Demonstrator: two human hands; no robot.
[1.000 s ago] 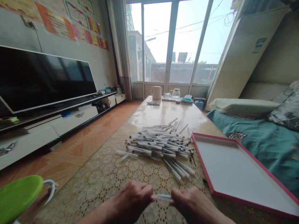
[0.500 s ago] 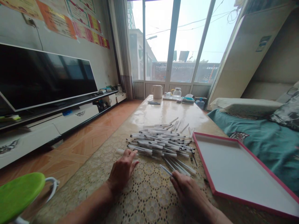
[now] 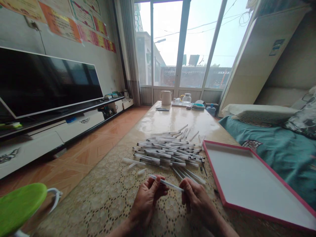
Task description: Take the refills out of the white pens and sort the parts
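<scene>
While the head view is looking down, the left hand point(image 3: 147, 198) and right hand point(image 3: 195, 200) are each pinching one end of a single white pen point(image 3: 168, 184), fingers closed on it, just nearer than the pen pile point(image 3: 168, 153), which is too dense to count. One red-rimmed tray point(image 3: 247, 177) is lying right of that pile.

My left hand point(image 3: 147, 199) sat low in the frame, just left of centre, back toward me, its fingers point(image 3: 158, 185) curled up and pinched shut at the tips. My right hand point(image 3: 196, 201) was just beside it, lower centre-right, knuckles up, thumb and fingertips point(image 3: 184, 188) closed in a matching pinch turned toward the left. Both forearms ran in from the bottom edge, angling toward each other, wrists nearly straight.
</scene>
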